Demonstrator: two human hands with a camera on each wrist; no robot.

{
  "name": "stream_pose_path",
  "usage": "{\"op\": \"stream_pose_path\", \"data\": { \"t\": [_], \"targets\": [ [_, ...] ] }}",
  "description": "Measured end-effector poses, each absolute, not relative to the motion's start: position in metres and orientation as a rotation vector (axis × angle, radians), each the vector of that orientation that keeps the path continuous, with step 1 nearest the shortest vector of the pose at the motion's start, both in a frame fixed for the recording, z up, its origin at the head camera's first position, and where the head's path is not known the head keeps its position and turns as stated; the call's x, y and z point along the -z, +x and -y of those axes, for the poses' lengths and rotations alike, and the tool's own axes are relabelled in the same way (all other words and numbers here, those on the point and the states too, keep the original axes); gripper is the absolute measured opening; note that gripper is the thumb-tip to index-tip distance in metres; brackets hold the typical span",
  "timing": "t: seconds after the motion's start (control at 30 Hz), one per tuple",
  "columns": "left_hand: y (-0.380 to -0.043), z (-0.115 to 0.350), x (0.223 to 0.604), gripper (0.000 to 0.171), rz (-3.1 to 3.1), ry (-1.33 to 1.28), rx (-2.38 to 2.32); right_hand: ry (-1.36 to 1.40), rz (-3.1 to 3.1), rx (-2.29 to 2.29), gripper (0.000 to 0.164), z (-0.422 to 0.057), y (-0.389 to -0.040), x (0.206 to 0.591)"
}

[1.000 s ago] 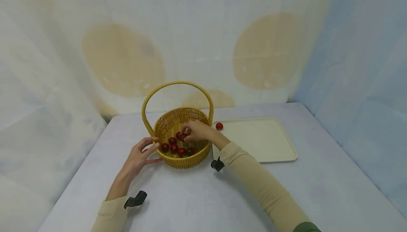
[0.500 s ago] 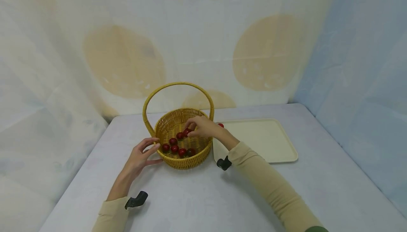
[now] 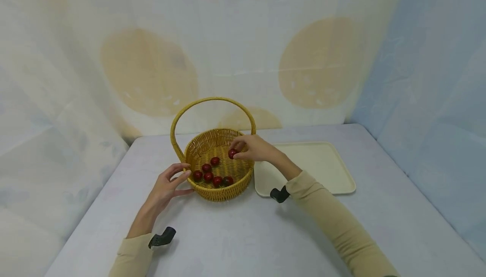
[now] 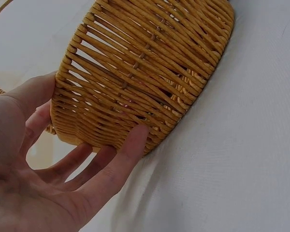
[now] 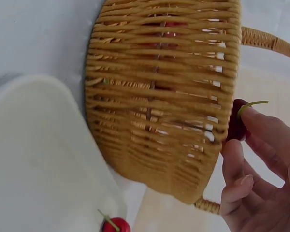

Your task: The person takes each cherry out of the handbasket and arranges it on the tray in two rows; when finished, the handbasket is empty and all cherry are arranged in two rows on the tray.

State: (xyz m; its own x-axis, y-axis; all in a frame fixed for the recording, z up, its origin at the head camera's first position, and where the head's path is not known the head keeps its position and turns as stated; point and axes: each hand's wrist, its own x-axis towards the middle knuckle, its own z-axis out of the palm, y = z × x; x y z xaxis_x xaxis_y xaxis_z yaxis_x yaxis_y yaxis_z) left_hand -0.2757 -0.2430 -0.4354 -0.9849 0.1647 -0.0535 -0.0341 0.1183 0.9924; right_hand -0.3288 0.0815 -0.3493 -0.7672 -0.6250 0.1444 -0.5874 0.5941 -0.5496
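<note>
A yellow woven basket with a tall arched handle stands on the table. My left hand holds its left side, thumb and fingers against the rim and outer wall. Above the right part of the basket, my right hand pinches a dark red cherry between thumb and fingers. In the right wrist view this cherry shows a green stem, close to the basket's rim. Several other cherries lie inside, mostly toward the front left.
A cream rectangular tray lies just right of the basket, partly behind my right forearm. One red cherry is at its corner in the right wrist view; my hand hides it from the head view. Patterned cloth hangs behind the table.
My right hand has lifted the cherry from among the others and moved right and slightly back toward the basket's right rim. The left hand and basket have stayed put.
</note>
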Motion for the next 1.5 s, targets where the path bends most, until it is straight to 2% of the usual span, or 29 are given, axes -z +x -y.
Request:
{"op": "stream_pose_path", "data": {
  "t": [0.77, 1.5],
  "targets": [
    [-0.275, 0.241, 0.434, 0.061, -2.231, 0.151, -1.983, -0.988, -2.733, 1.121, 0.030, -0.140, -0.310, 0.347],
    [-0.271, 0.247, 0.434, 0.061, -2.238, 0.126, -1.974, -0.731, -2.837, 1.151, 0.032, -0.190, -0.338, 0.390]
  ]
}}
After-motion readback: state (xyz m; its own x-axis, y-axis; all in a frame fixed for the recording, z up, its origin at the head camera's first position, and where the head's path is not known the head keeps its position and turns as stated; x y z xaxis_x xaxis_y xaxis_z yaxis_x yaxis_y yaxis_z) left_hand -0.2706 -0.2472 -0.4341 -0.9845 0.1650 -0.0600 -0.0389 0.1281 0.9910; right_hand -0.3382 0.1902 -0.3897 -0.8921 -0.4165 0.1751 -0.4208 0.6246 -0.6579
